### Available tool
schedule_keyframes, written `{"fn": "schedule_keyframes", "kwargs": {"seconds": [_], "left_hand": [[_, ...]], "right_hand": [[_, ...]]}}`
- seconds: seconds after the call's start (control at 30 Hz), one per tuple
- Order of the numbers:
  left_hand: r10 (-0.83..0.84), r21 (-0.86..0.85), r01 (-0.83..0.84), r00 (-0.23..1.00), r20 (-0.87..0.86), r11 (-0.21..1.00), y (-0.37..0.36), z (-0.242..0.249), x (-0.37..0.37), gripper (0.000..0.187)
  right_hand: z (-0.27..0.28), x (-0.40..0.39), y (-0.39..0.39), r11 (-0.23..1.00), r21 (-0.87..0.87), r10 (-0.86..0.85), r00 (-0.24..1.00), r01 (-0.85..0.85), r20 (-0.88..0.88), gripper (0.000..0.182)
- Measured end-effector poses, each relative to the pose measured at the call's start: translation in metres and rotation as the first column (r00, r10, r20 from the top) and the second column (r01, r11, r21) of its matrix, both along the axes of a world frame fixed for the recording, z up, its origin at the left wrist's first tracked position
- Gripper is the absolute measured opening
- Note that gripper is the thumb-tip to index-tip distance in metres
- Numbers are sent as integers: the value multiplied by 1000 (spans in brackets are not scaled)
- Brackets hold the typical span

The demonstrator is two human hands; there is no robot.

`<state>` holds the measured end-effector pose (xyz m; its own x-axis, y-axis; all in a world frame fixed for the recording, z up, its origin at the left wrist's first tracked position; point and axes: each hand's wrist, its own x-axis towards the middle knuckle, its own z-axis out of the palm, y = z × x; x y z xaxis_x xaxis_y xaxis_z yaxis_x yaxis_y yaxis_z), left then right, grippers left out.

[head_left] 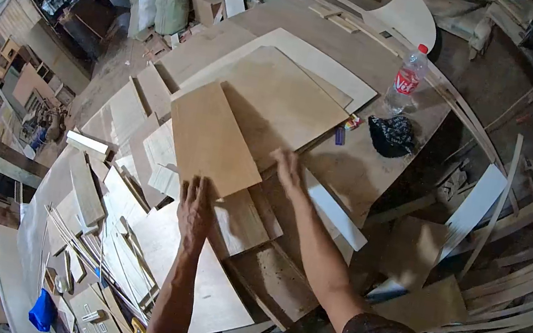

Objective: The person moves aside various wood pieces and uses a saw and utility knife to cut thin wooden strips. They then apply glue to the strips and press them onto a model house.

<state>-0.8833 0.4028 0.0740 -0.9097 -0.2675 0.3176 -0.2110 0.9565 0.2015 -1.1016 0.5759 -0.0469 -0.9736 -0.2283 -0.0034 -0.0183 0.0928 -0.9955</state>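
A tan wooden panel [218,141] lies slanted in the middle of the workbench, partly over a larger tan sheet [286,92]. At the panel's near left corner is my left hand [194,211], its fingers stretched out and their tips right at the near edge. My right hand [289,172] is just off the panel's right side, near its right corner, fingers extended and holding nothing. A smaller wooden board [243,222] lies below the panel's near edge, between my forearms. Beside my right forearm lies a white strip [333,209].
A plastic bottle [408,81] with a red cap stands at the right, close to a dark patterned cloth item [391,135]. Wood offcuts and thin strips [86,253] crowd the left side. A blue object [43,310] sits at lower left. Long wooden strips [522,280] lie at far right.
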Motion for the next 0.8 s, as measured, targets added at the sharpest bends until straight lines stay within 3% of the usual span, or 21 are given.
{"fn": "schedule_keyframes", "kwargs": {"seconds": [0.03,0.07,0.13,0.17,0.2,0.3,0.37,0.4,0.47,0.53,0.6,0.67,0.7,0.73,0.8], "left_hand": [[1,-29,-1,1000,-10,1000,-3,1,0,49],[5,-60,-6,1000,-20,998,-6,2,0,46],[14,-29,-15,999,-44,999,-8,7,0,45],[14,6,-13,997,-76,1000,-8,10,-3,43],[19,6,-19,997,-75,1000,-10,13,-6,43],[101,262,-43,972,-213,964,-15,18,-10,43],[148,351,-57,960,-239,935,-26,23,-13,43],[188,445,-59,949,-251,894,-28,26,-12,44],[220,455,-65,929,-297,888,-30,31,-12,40],[270,521,-49,895,-356,852,-35,24,-12,39],[340,613,-92,891,-301,785,-57,-6,-2,36],[473,824,-12,824,-314,567,-62,-14,2,35],[533,858,-43,798,-279,513,-54,-1,-2,34],[546,900,62,776,-315,432,-65,-14,0,32],[566,900,70,756,-330,430,-66,-13,3,32]], "right_hand": [[1,-18,16,959,195,-207,978,204,-2,37],[2,-36,27,843,378,-397,917,384,-45,33],[-19,-56,18,769,367,-537,841,523,-74,37],[-26,-66,21,772,366,-533,843,519,-72,37],[-27,-73,26,840,266,-503,863,473,53,38],[-30,-91,42,928,-86,-304,872,361,383,43],[-31,-103,35,890,-336,-88,838,309,539,46],[-28,-101,34,894,-329,-82,834,304,546,46],[-15,-98,40,837,-397,-3,729,376,684,51],[-45,-104,37,802,-446,-24,768,397,640,48],[-52,-105,35,762,-501,-42,803,410,594,44],[-34,-104,42,709,-595,1,844,377,537,37],[-28,-107,44,711,-596,3,846,373,534,37],[-23,-109,42,703,-616,-38,884,355,465,33],[-21,-112,34,691,-640,-73,913,336,401,28]]}}
